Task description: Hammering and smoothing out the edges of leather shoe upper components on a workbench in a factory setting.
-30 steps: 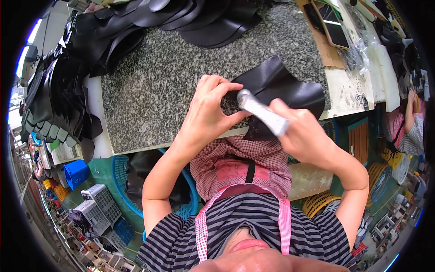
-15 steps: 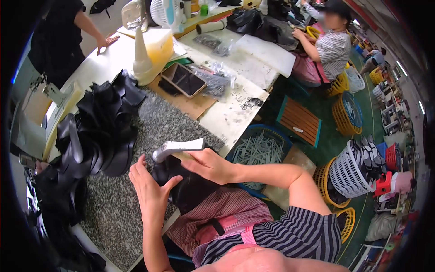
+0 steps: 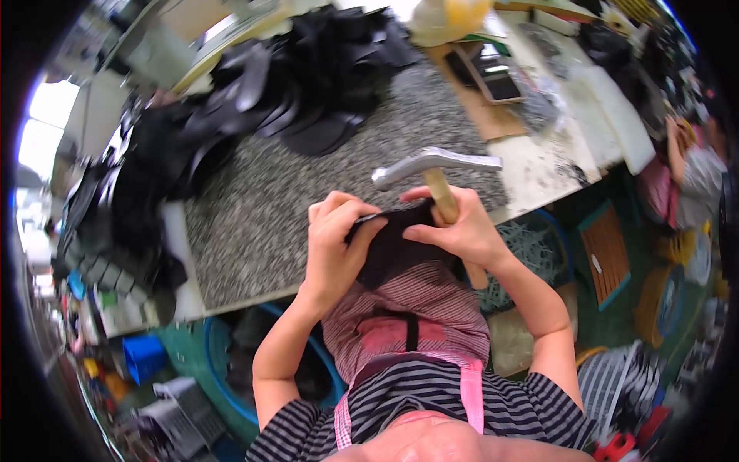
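Observation:
Between my two hands, at the front edge of the speckled stone slab (image 3: 331, 189), is a black shoe upper piece (image 3: 392, 246) that hangs toward my apron. My left hand (image 3: 335, 239) pinches its left edge between thumb and fingers. In my right hand (image 3: 466, 235) is a hammer (image 3: 439, 160) with a silver metal head and a wooden handle. The handle runs between thumb and fingers, and its end sticks out below the hand. The right thumb and fingertips also touch the black piece's right side.
Black leather pieces (image 3: 308, 85) lie heaped along the slab's far and left sides. A phone (image 3: 496, 81) rests on brown card at the back right. Below right stands a blue basket of pale strips (image 3: 531, 254); below left, a blue tub (image 3: 219, 362). Another person (image 3: 700, 185) sits at far right.
My view has swung leftward. The hammer has come up off the black piece, its handle now upright in my right hand. My left hand has gone from spread fingers to pinching the piece.

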Action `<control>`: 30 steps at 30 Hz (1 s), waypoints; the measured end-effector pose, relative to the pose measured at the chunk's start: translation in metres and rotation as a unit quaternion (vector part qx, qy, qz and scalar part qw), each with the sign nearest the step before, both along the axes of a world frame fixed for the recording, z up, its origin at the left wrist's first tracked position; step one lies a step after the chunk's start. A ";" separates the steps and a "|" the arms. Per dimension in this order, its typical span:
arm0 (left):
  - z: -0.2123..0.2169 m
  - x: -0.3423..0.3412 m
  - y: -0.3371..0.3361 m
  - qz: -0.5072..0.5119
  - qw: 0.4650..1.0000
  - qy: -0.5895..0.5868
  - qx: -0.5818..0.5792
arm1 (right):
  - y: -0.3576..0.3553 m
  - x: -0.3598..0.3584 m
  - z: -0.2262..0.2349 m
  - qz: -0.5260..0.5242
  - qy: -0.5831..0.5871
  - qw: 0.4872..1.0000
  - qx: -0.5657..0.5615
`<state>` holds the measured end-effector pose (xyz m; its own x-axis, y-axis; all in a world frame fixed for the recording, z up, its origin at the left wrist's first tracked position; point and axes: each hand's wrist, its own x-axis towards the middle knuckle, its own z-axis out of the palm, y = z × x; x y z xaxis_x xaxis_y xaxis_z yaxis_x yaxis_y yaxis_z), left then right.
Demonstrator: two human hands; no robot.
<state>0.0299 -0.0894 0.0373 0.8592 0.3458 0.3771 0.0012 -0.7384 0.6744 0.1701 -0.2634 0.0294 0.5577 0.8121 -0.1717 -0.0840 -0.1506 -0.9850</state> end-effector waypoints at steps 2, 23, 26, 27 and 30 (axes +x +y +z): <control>-0.001 -0.019 0.006 0.045 0.997 -0.024 0.057 | 0.009 -0.013 -0.009 0.044 0.032 0.999 -0.006; -0.025 -0.179 -0.001 0.093 0.376 -0.104 -0.916 | 0.091 -0.128 -0.033 0.145 0.020 0.989 -0.002; -0.030 -0.188 -0.007 0.165 0.388 -0.108 -0.900 | 0.095 -0.139 -0.038 0.159 0.021 0.987 0.006; -0.031 -0.192 -0.009 0.188 0.475 -0.068 -0.857 | 0.095 -0.142 -0.039 0.154 0.010 0.988 0.003; -0.033 -0.215 -0.015 0.254 0.588 -0.008 -0.768 | 0.085 -0.144 -0.044 0.189 -0.012 0.982 0.008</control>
